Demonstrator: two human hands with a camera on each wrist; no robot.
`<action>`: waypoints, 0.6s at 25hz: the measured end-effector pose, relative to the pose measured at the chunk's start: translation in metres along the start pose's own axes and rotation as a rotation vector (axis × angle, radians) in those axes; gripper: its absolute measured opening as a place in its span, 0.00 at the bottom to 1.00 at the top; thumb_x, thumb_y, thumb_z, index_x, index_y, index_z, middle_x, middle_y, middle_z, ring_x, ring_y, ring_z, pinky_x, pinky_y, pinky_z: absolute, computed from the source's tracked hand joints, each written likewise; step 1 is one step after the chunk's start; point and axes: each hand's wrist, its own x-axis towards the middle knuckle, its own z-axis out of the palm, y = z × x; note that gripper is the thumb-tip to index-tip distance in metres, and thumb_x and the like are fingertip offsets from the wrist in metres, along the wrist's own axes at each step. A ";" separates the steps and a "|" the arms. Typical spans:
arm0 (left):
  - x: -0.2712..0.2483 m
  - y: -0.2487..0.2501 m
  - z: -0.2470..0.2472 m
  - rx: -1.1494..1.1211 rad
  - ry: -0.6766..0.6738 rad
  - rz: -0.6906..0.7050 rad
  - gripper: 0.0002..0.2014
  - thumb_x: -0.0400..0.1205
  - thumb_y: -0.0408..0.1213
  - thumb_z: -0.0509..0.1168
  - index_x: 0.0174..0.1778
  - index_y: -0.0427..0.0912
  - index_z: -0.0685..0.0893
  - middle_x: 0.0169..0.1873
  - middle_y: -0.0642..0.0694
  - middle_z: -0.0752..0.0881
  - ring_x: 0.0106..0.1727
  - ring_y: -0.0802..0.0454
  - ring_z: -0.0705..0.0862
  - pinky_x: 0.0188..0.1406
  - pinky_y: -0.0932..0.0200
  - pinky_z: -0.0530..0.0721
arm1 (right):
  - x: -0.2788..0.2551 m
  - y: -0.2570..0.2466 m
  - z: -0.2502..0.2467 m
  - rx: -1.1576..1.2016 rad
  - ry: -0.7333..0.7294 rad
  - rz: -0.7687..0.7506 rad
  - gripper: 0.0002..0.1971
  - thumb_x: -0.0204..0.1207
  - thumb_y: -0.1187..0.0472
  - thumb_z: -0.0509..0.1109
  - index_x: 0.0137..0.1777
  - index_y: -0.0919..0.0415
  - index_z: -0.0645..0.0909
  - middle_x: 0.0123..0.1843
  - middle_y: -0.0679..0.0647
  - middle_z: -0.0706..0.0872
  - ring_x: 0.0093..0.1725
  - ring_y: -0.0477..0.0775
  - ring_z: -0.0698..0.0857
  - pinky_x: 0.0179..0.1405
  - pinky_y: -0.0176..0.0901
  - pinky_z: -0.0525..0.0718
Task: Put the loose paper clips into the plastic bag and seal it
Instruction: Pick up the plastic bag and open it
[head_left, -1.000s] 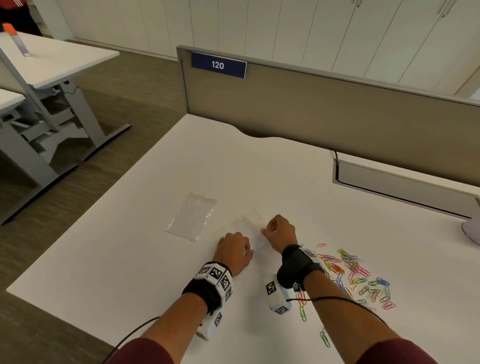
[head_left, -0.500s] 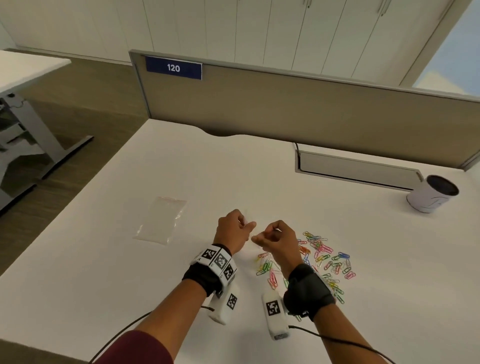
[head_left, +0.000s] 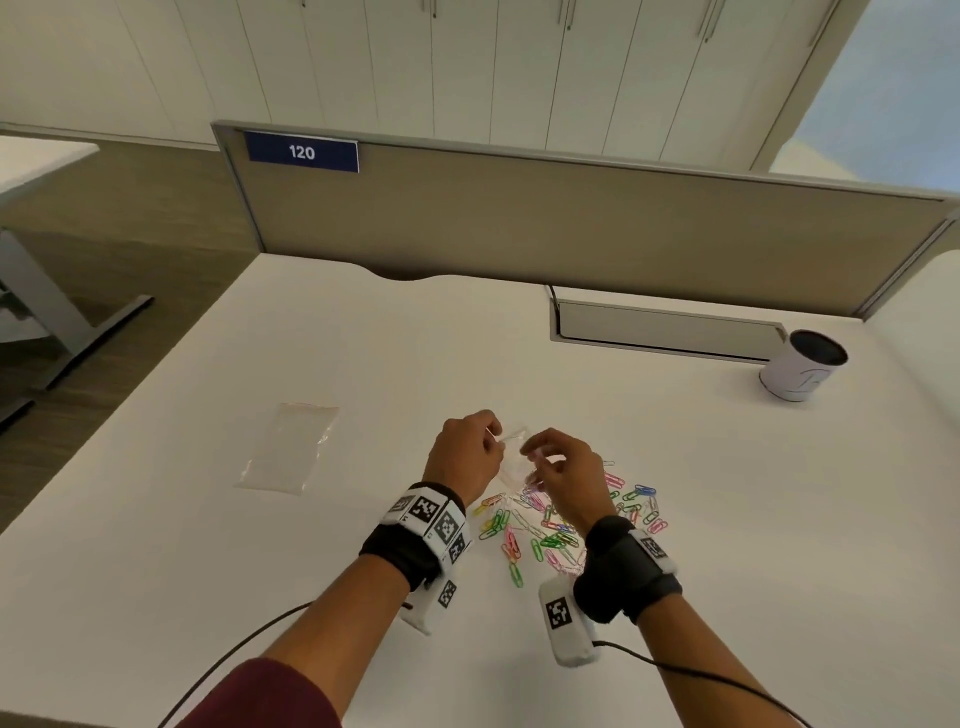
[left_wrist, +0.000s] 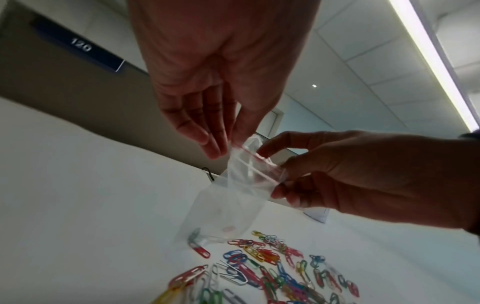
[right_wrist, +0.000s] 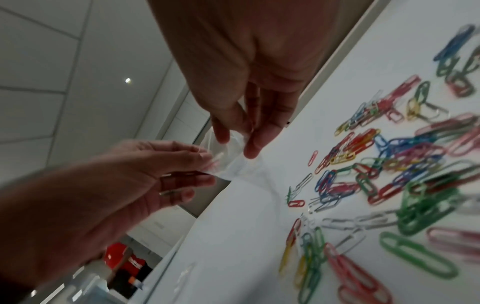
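Your left grip (left_wrist: 207, 115) pinches one side of the mouth of the small clear plastic bag (left_wrist: 228, 205), fingertips pressed together on the red-lined edge. Your right grip (left_wrist: 345, 174) pinches the opposite side of the mouth, thumb and fingers curled onto the film. Bag held up between both grips, above the worktop (head_left: 363, 364), its body hanging down from them; its lower end sits at the pile's edge, contact with the worktop not clear. Mouth looks partly parted; how far cannot be told.

Loose paper clips (head_left: 561, 525), mixed colours, lie in a spread pile on the worktop directly below and just nearer you than both grips. Second clear bag (head_left: 288, 447) lies flat, well to the left of the left grip. White cup (head_left: 802, 371) stands far beyond the right grip, by the divider panel (head_left: 571, 223).
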 end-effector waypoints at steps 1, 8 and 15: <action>-0.001 0.002 -0.001 0.025 0.002 0.014 0.04 0.79 0.32 0.68 0.48 0.40 0.84 0.39 0.41 0.90 0.44 0.43 0.87 0.48 0.48 0.89 | 0.000 0.001 -0.001 -0.048 -0.008 -0.003 0.15 0.80 0.71 0.60 0.47 0.55 0.87 0.51 0.53 0.89 0.30 0.45 0.89 0.34 0.36 0.89; -0.005 0.014 0.003 0.225 -0.089 0.181 0.05 0.82 0.27 0.63 0.47 0.42 0.78 0.41 0.40 0.86 0.42 0.39 0.86 0.45 0.43 0.88 | 0.000 -0.003 -0.006 -0.102 0.027 -0.035 0.09 0.70 0.62 0.77 0.50 0.57 0.86 0.46 0.54 0.90 0.36 0.46 0.88 0.38 0.35 0.87; -0.001 0.017 0.011 0.175 -0.057 0.123 0.17 0.82 0.27 0.64 0.65 0.44 0.85 0.59 0.40 0.87 0.56 0.41 0.87 0.60 0.47 0.86 | -0.003 0.005 -0.022 0.162 -0.076 -0.031 0.08 0.70 0.65 0.78 0.47 0.60 0.83 0.51 0.59 0.89 0.39 0.57 0.92 0.40 0.43 0.92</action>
